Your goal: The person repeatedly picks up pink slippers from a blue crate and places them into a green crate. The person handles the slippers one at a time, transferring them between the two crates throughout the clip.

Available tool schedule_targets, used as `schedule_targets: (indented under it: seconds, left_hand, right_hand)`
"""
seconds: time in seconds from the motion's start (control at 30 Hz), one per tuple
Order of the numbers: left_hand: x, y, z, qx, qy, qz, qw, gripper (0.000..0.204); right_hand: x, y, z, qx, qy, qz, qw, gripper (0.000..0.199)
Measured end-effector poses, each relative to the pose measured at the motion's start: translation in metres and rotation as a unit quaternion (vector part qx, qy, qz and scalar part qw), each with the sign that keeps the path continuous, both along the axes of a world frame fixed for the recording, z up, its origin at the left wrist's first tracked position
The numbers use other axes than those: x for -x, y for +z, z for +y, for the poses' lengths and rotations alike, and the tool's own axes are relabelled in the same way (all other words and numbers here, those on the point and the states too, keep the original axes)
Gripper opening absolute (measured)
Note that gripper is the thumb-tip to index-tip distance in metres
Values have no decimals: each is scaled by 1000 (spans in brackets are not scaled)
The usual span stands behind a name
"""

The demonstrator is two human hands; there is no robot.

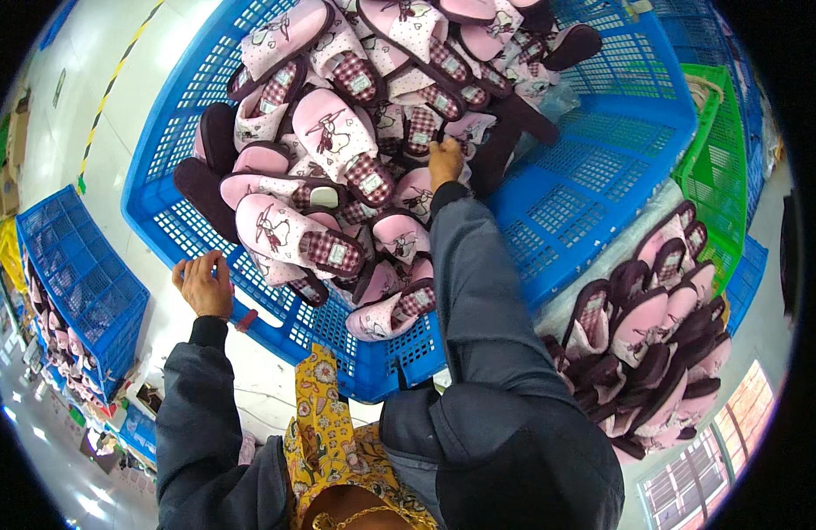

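A big blue plastic basket point(562, 208) in front of me holds a heap of pink and white slippers point(337, 137) with dark soles, checked insoles and a printed animal figure. My right hand point(445, 162) reaches into the heap with its fingers curled against a slipper with a checked insole point(422, 131); its fingertips are partly hidden. Just outside the basket's near left rim is my left hand point(205, 283), its fingers loosely bent and apart, holding nothing. Nearest the right forearm lies a white-and-pink slipper point(392, 311) on the basket's near side.
At the right, many paired slippers point(646, 327) are stacked beside the basket. Behind them stands a green crate point(721, 168). Another blue basket point(81, 283) with slippers is at the left. A yellow-and-black tape line point(117, 75) runs along the pale floor.
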State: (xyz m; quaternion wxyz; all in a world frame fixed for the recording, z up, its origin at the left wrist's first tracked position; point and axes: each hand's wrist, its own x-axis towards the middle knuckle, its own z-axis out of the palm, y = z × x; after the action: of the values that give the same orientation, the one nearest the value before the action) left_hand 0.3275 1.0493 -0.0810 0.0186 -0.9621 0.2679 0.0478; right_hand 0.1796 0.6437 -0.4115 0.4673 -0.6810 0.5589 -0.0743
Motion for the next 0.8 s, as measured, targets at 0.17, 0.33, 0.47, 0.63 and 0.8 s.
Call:
schedule_targets:
  seconds: [0.17, 0.33, 0.47, 0.63, 0.8]
  left_hand:
    - [6, 5, 6, -16, 4, -16, 1000, 4]
    - [5, 4, 1, -20, -2, -18, 1000, 3]
    - [7, 1, 1, -18, 0, -16, 1000, 3]
    - [7, 3, 6, -20, 4, -16, 1000, 2]
    - [5, 1, 7, 8, 0, -28, 1000, 2]
  right_hand:
    - [-47, 5, -10, 67, 74, 140, 985, 67]
    - [-60, -48, -18, 114, 38, 69, 990, 66]
    - [-26, -12, -13, -42, -35, 14, 998, 57]
    - [42, 57, -2, -95, 42, 28, 994, 43]
    - [94, 109, 8, -244, 19, -61, 968, 39]
